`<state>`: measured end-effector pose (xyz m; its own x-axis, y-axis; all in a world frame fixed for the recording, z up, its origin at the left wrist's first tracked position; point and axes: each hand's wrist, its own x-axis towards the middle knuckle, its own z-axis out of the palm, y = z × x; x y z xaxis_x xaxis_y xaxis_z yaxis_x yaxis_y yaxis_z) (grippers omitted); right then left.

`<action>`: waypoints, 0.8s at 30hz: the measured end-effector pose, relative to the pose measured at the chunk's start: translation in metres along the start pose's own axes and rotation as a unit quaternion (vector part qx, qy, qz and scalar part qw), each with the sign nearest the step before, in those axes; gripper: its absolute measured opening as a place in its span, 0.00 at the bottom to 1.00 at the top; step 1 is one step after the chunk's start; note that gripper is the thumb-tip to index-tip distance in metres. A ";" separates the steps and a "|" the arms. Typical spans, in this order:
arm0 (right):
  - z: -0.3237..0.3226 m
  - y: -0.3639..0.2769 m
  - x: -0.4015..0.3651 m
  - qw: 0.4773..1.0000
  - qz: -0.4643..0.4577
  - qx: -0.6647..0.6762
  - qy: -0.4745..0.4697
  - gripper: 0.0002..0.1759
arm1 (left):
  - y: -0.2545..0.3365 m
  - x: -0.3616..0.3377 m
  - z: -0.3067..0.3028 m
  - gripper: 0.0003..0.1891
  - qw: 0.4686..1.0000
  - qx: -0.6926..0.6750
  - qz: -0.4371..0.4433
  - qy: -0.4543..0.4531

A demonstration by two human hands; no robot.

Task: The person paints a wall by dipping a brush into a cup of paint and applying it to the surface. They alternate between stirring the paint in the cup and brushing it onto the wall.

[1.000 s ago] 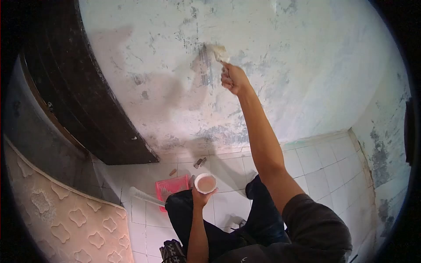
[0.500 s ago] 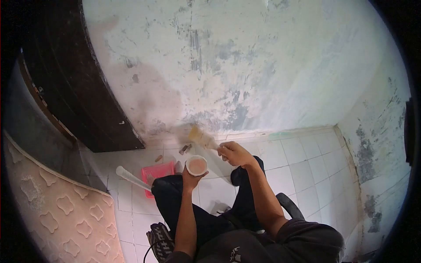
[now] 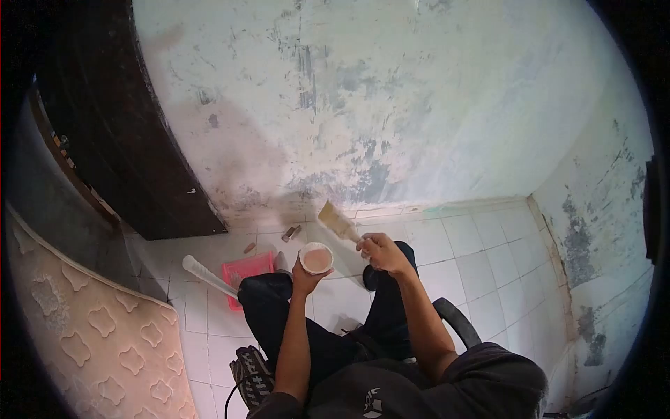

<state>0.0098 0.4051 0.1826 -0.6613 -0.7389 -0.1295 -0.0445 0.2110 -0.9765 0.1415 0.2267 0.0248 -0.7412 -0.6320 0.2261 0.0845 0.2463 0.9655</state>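
Note:
My left hand (image 3: 305,276) holds a small white cup (image 3: 315,258) of pinkish-beige paint in front of my knees. My right hand (image 3: 383,252) grips the handle of a flat paintbrush (image 3: 338,223), its pale bristles pointing up and left, just right of and above the cup. The brush is clear of the cup and of the wall. The worn white wall (image 3: 391,105) with grey-blue patches rises ahead. I sit with dark trousers (image 3: 279,314) over a white tiled floor (image 3: 481,265).
A pink paint tray (image 3: 246,274) with a white roller handle (image 3: 206,275) lies on the floor to the left. Small bits of debris (image 3: 291,232) sit by the wall base. A dark wooden door (image 3: 118,133) and a patterned mattress (image 3: 91,328) stand at left.
My right hand came down from the wall, where the brush touched it, to beside the cup. The view tilted down; the left hand keeps the cup steady.

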 end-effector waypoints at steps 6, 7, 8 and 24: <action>-0.027 -0.055 0.092 0.921 -0.209 -0.270 0.186 0.12 | -0.001 0.002 0.000 0.39 0.999 0.031 0.011 -0.004; -0.028 -0.073 0.117 0.884 -0.263 -0.308 0.233 0.12 | -0.002 0.002 0.001 0.39 0.999 0.031 0.013 -0.003; -0.028 -0.095 0.139 0.852 -0.280 -0.352 0.268 0.10 | -0.004 0.004 0.002 0.40 1.000 0.009 0.014 -0.006; 0.020 -0.181 0.340 0.717 -0.150 -0.623 0.275 0.10 | 0.003 0.020 0.002 0.36 0.769 -0.572 -0.281 -0.047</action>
<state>-0.1919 0.1033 0.3124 -0.6617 -0.5783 0.4773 -0.6540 0.7564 0.0097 0.1258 0.2165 0.0322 -0.9151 -0.3336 -0.2264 0.2241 -0.8877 0.4021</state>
